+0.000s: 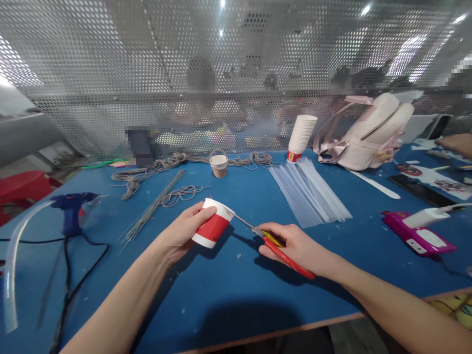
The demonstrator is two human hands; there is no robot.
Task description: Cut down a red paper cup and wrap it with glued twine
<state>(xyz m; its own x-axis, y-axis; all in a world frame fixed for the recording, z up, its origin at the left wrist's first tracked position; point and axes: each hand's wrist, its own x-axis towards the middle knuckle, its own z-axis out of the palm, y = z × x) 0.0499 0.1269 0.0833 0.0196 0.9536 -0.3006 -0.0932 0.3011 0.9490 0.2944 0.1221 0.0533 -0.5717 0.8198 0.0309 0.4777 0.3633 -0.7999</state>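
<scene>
At the blue bench (pixel 177 305), a person's left hand (pixel 184 227) grips a red-and-white paper cup (pixel 214 228), tilted and raised just above the surface, thumb pressed to its side near the rim. The right hand (pixel 297 246) is wrapped around the red-and-yellow handles of a pair of scissors (pixel 293 263), whose blades meet the cup at its rim; whether they have cut into the wall cannot be told.

To the left stands a blue glue gun (pixel 73 216), a clear, curved glue stick (pixel 14 265) trailing from its back. To the right lies a purple power block (pixel 418 238) with a white plug on top. Farther in, thin metal wires (pixel 151 212) lie left of the cup, and a fan of translucent strips (pixel 313 194) spreads to the right.

Along the back, a small brown cup with a looped handle (pixel 220 170) stands among coils of grey cord (pixel 173 161). A leaning stack of paper cups (pixel 303 133) and a pale pink backpack (pixel 368 135) sit to its right, before a perforated metal screen (pixel 165 73).
</scene>
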